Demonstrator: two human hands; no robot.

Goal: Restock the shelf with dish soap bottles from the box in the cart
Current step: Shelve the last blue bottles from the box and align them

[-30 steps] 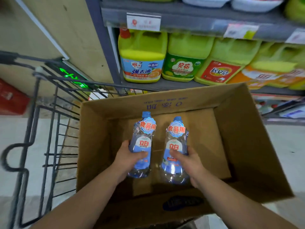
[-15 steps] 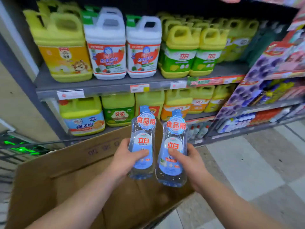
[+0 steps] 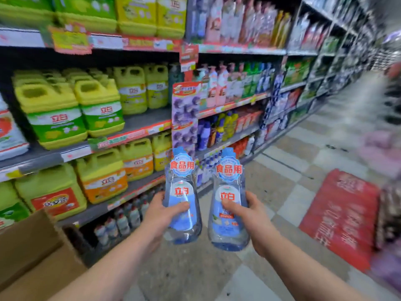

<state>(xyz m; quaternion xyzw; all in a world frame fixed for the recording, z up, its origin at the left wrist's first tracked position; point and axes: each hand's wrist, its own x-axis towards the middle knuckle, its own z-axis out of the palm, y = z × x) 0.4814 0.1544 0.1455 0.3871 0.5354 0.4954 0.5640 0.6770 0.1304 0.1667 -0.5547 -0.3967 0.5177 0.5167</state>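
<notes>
I hold two clear dish soap bottles with blue labels and blue caps, upright and side by side over the aisle floor. My left hand (image 3: 159,213) grips the left bottle (image 3: 182,200) around its lower body. My right hand (image 3: 249,216) grips the right bottle (image 3: 227,205) the same way. The cardboard box (image 3: 32,257) sits at the bottom left, its inside hidden. The shelf (image 3: 134,131) stands to the left, and a low row of similar small bottles (image 3: 121,222) shows on its bottom level.
Yellow and green detergent jugs (image 3: 76,109) fill the middle shelves. Purple hanging packs (image 3: 184,118) hang on the shelf divider. A red mat (image 3: 342,216) lies on the tiled floor to the right. The aisle runs off to the upper right.
Both bottles have come up out of the box and moved right, away from the cart. My view has swung right, from the box to the shelves and aisle.
</notes>
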